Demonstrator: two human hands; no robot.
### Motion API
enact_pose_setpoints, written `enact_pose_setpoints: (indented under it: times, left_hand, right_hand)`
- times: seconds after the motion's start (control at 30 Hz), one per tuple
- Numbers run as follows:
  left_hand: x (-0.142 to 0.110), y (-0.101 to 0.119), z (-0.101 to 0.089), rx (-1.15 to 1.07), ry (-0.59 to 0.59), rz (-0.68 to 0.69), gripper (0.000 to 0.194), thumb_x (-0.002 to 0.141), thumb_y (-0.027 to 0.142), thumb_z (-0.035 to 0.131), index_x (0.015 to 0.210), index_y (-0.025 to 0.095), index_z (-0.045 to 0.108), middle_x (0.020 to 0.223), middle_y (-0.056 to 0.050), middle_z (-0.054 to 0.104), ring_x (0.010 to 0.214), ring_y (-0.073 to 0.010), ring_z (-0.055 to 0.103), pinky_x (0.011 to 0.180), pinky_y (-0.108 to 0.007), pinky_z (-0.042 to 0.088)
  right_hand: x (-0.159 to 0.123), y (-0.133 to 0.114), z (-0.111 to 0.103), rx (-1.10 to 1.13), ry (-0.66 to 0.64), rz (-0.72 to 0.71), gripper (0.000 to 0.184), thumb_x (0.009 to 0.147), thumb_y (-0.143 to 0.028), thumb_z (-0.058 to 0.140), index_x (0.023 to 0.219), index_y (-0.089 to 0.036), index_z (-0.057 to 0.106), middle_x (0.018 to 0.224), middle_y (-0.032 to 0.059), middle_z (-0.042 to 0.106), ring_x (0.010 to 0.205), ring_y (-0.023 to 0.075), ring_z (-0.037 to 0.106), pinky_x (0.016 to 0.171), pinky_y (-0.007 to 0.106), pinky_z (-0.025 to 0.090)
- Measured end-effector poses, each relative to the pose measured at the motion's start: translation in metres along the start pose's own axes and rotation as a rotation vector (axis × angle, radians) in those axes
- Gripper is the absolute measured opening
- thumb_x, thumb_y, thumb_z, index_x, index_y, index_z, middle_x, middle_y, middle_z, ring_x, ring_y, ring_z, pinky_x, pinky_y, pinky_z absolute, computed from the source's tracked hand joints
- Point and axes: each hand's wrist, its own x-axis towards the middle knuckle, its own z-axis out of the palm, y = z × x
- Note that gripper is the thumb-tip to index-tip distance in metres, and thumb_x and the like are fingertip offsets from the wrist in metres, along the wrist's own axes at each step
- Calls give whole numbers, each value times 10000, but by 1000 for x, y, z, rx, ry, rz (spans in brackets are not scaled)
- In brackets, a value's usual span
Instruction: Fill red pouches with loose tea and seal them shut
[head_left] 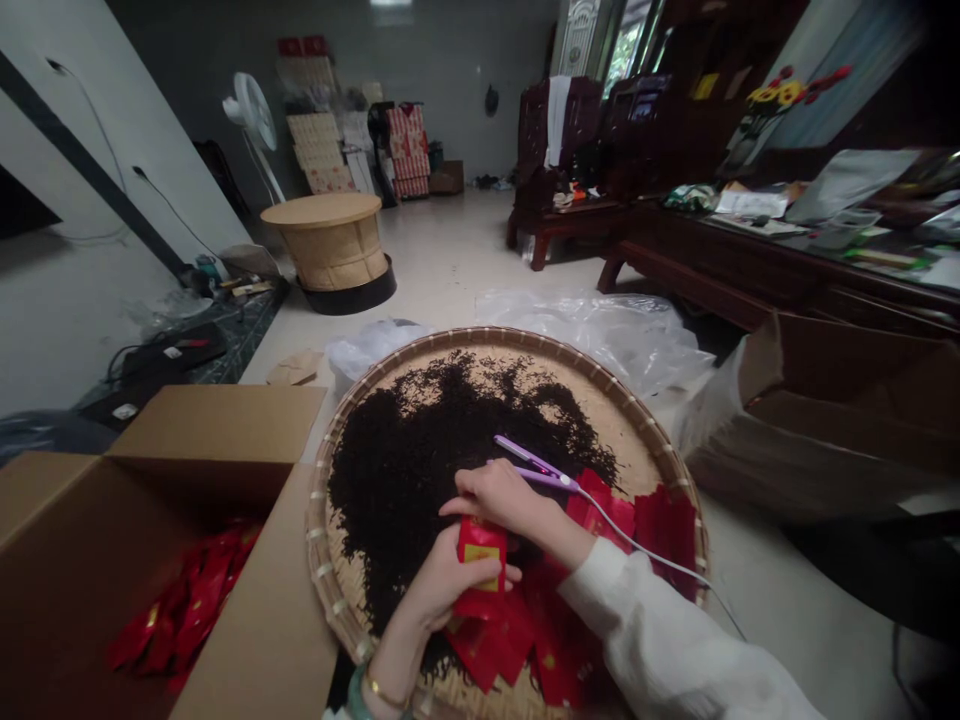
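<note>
My left hand (pixel 442 575) is closed round a small red packet (pixel 484 566) with a yellow label, holding it upright over the tray. Just above its top edge is my right hand (pixel 499 495), its fingers bent together; whether they pinch tea or the packet's rim is hidden. Dark loose tea leaves (pixel 405 440) cover much of the round woven bamboo tray (pixel 322 520). Beyond my right hand lies a purple heat sealer (pixel 555 478), shaped like a hair straightener, its jaws apart. More flat red packets (pixel 555 640) lie under and beside my hands.
At left stands an open cardboard box (pixel 247 620) holding several red packets (pixel 187 600). Another open carton (pixel 847 400) is at right. The sealer's white cord (pixel 660 562) crosses the tray's right side. Behind the tray lies clear plastic sheeting (pixel 600 330).
</note>
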Motion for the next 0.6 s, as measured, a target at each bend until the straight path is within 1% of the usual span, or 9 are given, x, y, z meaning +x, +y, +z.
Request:
enact_pose_setpoints:
  times: [0.03, 0.1, 0.2, 0.23, 0.3, 0.33, 0.37, 0.43, 0.6]
  left_hand:
    - [0, -1, 1, -58, -2, -14, 523, 517, 295, 856, 934, 121, 592, 857, -108, 726, 629, -202, 694, 628, -312, 548]
    - [2, -2, 1, -134, 31, -4, 544, 521, 305, 859, 948, 119, 577, 900, -132, 725, 576, -186, 683, 584, -301, 550]
    - [3, -1, -2, -205, 117, 46, 578, 519, 275, 865, 996, 119, 578, 1115, -187, 678, 625, -196, 696, 577, -302, 566]
    - [3, 0, -4, -224, 139, 61, 590, 524, 266, 864, 1020, 122, 579, 1192, -198, 642, 658, -205, 702, 589, -306, 573]
    - [2, 3, -8, -246, 163, 97, 603, 542, 253, 856, 1066, 132, 582, 1298, -203, 573, 714, -218, 711, 615, -312, 583]
    - [1, 4, -10, -247, 166, 117, 603, 554, 248, 851, 1084, 138, 584, 1329, -201, 547, 736, -224, 713, 625, -315, 586]
    - [0, 5, -11, -244, 163, 139, 599, 568, 246, 844, 1098, 144, 587, 1351, -197, 529, 757, -230, 714, 632, -317, 589]
    - [-1, 4, -13, -225, 147, 178, 584, 590, 241, 833, 1115, 150, 596, 1372, -191, 509, 789, -240, 713, 643, -322, 593]
    - [-1, -2, -16, -159, 107, 227, 524, 602, 240, 829, 1080, 133, 644, 1364, -200, 515, 819, -259, 711, 662, -326, 594]
  right_hand:
    - [1, 2, 0, 32, 19, 17, 388, 802, -533, 619, 662, -171, 612, 587, 16, 644, 555, 144, 594, 520, 237, 252]
    - [1, 10, -2, 107, 89, 92, 362, 884, -498, 532, 737, -180, 622, 652, 12, 658, 602, 138, 597, 550, 227, 309]
    - [-5, 29, -6, 82, 219, 271, 312, 966, -419, 407, 997, -190, 615, 871, 52, 676, 797, 170, 608, 680, 249, 392]
    - [-9, 37, -6, 9, 215, 312, 335, 931, -445, 471, 1101, -180, 588, 947, 81, 667, 867, 203, 598, 722, 277, 403]
    - [-19, 52, -2, -165, 96, 369, 552, 814, -499, 626, 1229, -148, 529, 1062, 146, 631, 935, 278, 576, 738, 332, 413]
    - [-24, 59, 1, -223, 33, 380, 604, 775, -481, 676, 1253, -147, 517, 1086, 157, 618, 943, 293, 572, 736, 341, 417]
    - [-29, 66, 4, -261, -8, 386, 619, 758, -456, 702, 1262, -152, 512, 1092, 159, 612, 953, 300, 569, 739, 344, 420]
    - [-36, 77, 10, -267, -37, 392, 574, 760, -424, 705, 1239, -159, 531, 1073, 149, 607, 952, 294, 569, 746, 341, 427]
    - [-41, 94, 19, -29, 24, 362, 382, 760, -366, 691, 1053, -139, 600, 972, 107, 604, 888, 230, 578, 751, 297, 435]
